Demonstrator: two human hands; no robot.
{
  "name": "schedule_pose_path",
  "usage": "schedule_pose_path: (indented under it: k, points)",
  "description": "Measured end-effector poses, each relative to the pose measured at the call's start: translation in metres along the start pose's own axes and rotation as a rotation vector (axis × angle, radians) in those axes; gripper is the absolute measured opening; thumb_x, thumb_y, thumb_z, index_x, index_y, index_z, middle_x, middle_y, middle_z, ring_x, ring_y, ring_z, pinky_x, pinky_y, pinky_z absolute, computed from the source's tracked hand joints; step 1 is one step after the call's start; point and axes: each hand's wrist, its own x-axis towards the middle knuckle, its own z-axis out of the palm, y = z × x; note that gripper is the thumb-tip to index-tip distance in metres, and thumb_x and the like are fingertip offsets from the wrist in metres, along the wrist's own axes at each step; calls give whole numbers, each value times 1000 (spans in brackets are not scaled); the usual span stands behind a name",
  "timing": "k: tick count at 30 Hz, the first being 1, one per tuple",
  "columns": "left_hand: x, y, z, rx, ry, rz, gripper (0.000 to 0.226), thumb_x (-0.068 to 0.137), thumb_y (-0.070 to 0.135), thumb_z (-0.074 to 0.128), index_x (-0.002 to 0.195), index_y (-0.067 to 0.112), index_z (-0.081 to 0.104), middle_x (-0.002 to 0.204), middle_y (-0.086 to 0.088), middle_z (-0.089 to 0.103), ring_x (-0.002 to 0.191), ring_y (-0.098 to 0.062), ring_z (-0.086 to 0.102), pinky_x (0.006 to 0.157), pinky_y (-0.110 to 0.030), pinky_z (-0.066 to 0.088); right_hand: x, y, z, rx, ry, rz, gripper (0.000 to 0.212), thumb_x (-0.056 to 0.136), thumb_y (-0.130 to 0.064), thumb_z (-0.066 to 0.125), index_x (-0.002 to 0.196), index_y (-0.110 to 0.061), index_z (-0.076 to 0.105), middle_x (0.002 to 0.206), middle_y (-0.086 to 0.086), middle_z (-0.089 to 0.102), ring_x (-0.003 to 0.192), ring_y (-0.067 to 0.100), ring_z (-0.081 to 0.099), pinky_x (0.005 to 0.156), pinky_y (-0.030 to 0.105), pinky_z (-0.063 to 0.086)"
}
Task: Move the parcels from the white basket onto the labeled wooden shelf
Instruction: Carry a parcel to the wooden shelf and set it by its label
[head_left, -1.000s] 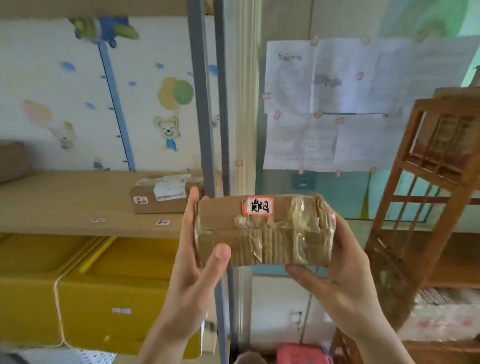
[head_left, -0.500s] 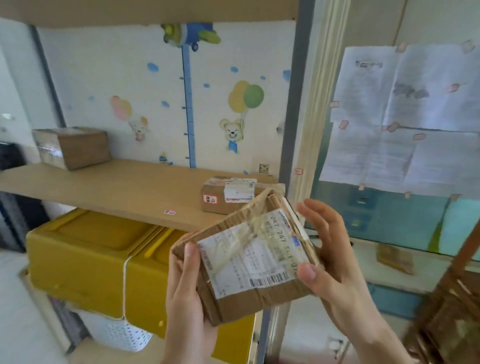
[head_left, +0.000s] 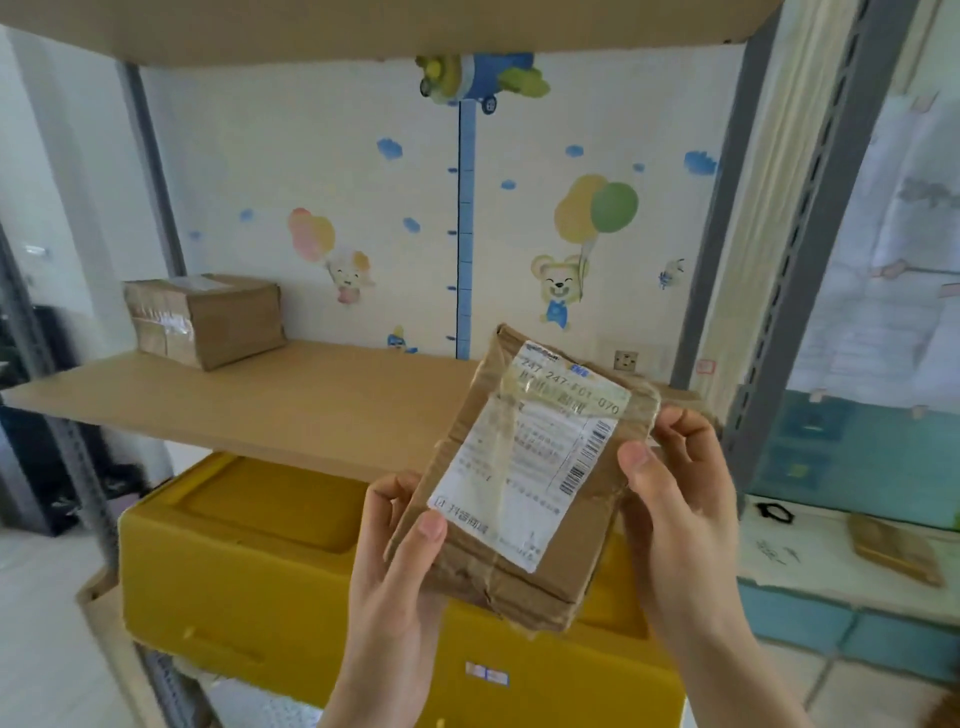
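Observation:
I hold a taped brown cardboard parcel (head_left: 524, 478) with a white shipping label facing me, tilted, in front of the wooden shelf board (head_left: 291, 400). My left hand (head_left: 400, 566) grips its lower left corner. My right hand (head_left: 675, 499) grips its right edge. Another cardboard parcel (head_left: 208, 319) stands at the shelf's back left. A second parcel on the shelf is mostly hidden behind the held one, with only its edge (head_left: 680, 395) showing. The white basket is not clearly in view.
A large yellow box (head_left: 234, 561) sits on the lower level under the shelf board. Grey metal uprights (head_left: 748, 249) frame the shelf. An upper board (head_left: 363, 26) runs overhead. A low white and blue cabinet (head_left: 852, 561) stands to the right.
The view has swung left and nearer to the shelf. The parcel has been turned from its taped side to its label face, and both hands kept hold of it.

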Motion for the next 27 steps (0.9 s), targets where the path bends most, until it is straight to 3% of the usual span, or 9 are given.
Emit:
schedule_pose_path:
  k: [4,7,12,15,18,20,23,25,27]
  points:
    - [33,25,-44,96,-111,36,70,60,56,87,121,33,64,126,-7,69,114,-28,66,81,-48,52,11,26,51,-64,-11,-87,54,76,-32,78,119,-9,55,111,0,76,107,20,72,85,34,59]
    - [56,33,-64,186,-203,45,77,70,61,78,139,39,52,141,-1,62,132,-26,57,103,-55,45,10,47,79,-410,-35,-142,65,82,-37,66,144,-26,51,135,3,63,127,19,59,94,36,56]
    - [105,53,-71,395,-359,122,67,95,54,52,154,32,32,150,7,52,138,-13,50,103,-32,51,42,58,101,-621,-179,-71,72,86,-33,66,151,-36,37,143,-12,57,134,14,52,101,47,52]
    - [143,56,-73,457,-359,136,59,102,46,41,156,25,30,147,6,55,134,-10,53,100,-28,53,65,59,106,-752,-212,5,90,80,-45,74,155,-33,27,151,-16,45,138,8,46,109,42,47]
    - [162,45,-74,458,-350,16,73,92,68,38,157,38,22,155,8,46,142,-12,44,112,-41,44,83,61,109,-1106,-293,121,121,58,-65,84,157,-37,18,144,-16,33,132,6,39,112,31,34]
    - [167,33,-77,474,-389,-46,79,85,81,35,155,47,20,162,8,35,148,-16,34,118,-53,33,100,64,105,-1294,-425,134,119,56,-62,87,155,-37,27,146,-10,42,130,10,44,112,36,37]
    - [174,21,-84,552,-363,-120,85,77,89,37,152,52,23,162,13,31,151,-13,26,122,-51,23,122,71,96,-1469,-610,187,101,66,-46,89,152,-37,36,152,-11,46,137,13,44,113,38,36]
    - [184,17,-87,607,-330,-184,80,75,87,46,145,51,36,152,8,44,143,-17,38,118,-50,30,128,74,91,-1593,-630,212,94,71,-39,87,151,-41,37,153,-10,44,139,17,43,109,38,36]
    - [201,21,-87,727,-252,-162,49,89,63,52,132,39,51,134,3,51,122,-13,53,108,-41,38,131,72,89,-1715,-622,162,87,77,-31,83,150,-45,36,157,-10,38,142,19,38,113,45,35]
